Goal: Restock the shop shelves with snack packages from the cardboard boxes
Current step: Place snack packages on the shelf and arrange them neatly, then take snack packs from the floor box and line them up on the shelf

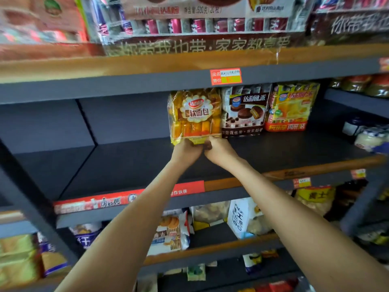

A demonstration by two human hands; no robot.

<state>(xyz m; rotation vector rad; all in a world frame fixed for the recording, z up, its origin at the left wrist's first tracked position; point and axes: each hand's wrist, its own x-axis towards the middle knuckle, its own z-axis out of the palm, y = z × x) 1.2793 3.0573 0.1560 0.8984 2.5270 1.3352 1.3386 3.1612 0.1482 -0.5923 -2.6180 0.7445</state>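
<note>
A dark grey shop shelf (pixel 126 165) with a wood-coloured front edge runs across the view, its left part bare. A yellow bread package (pixel 194 114) stands upright at the back of it, touching a chocolate pie package (pixel 244 111), with a yellow-and-red package (pixel 291 106) beyond. Both hands meet under the bread package: the left hand (pixel 186 151) and right hand (pixel 219 151) pinch its bottom seam, knuckles nearly touching. Their fingertips are hidden by the wrapper. The large packs on the shelf above are blurred and cut off, and the writing on the red price tag (pixel 225 76) is illegible.
</note>
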